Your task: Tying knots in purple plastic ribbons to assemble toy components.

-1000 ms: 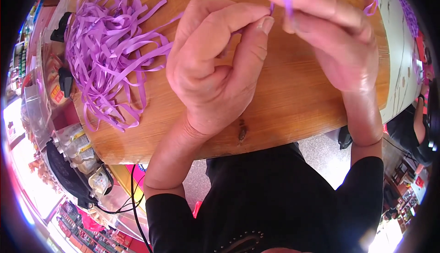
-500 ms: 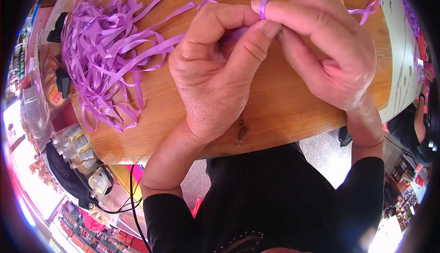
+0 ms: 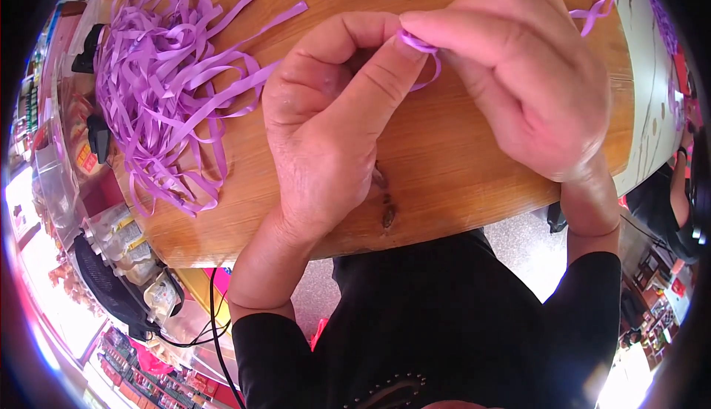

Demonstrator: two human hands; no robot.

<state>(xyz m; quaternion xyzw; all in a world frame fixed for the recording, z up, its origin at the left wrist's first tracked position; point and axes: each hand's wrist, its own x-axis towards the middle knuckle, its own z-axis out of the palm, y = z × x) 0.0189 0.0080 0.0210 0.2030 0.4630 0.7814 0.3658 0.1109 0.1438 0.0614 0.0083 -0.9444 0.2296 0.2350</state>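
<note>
Between my fingertips a narrow purple ribbon (image 3: 417, 43) is bent into a small loop, with a slack curve hanging just below it. My left hand (image 3: 333, 105) pinches the ribbon between thumb and forefinger. From the other side my right hand (image 3: 526, 68) grips it too, its forefinger laid over the top of the loop; its other fingertips are partly hidden. Left of my left hand a tangled heap of purple ribbons (image 3: 159, 75) lies on the wooden table (image 3: 459, 179). Another ribbon end (image 3: 590, 18) curls out beyond my right hand.
A white marble-patterned surface (image 3: 643, 142) adjoins the table on the right, with more purple ribbon (image 3: 659, 16) at its far edge. Along the left side sit clear plastic containers (image 3: 126, 242), a black mesh pouch (image 3: 111, 287) and black cables (image 3: 215, 313). Another person's arm (image 3: 679, 187) shows at far right.
The ribbon was wrapped round my right forefinger; now it is a loop at my left thumb tip. My left hand has shifted slightly left and down, and a slack curve now hangs below.
</note>
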